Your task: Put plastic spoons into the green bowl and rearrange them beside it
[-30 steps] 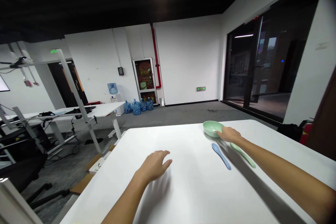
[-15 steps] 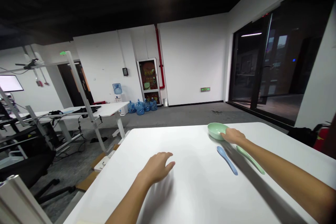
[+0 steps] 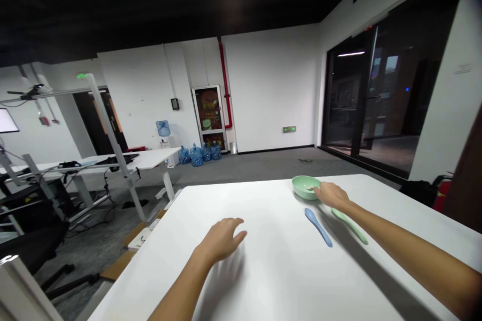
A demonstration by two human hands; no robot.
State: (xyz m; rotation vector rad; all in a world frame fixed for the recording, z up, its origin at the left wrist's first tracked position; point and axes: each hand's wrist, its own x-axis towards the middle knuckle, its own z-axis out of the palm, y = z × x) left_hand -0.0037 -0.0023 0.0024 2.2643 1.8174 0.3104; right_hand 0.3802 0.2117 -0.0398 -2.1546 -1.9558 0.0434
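Pale-green, round, plastic-looking bowl: sits near the far edge of the white table. Cannot tell whether pinched by right hand at right rim; see left hand, grip spread, empty. Should handle light, stiff, slippery; best held by rim.

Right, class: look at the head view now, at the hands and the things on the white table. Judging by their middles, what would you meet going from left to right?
Left hand → bowl → blue spoon → right hand → green spoon.
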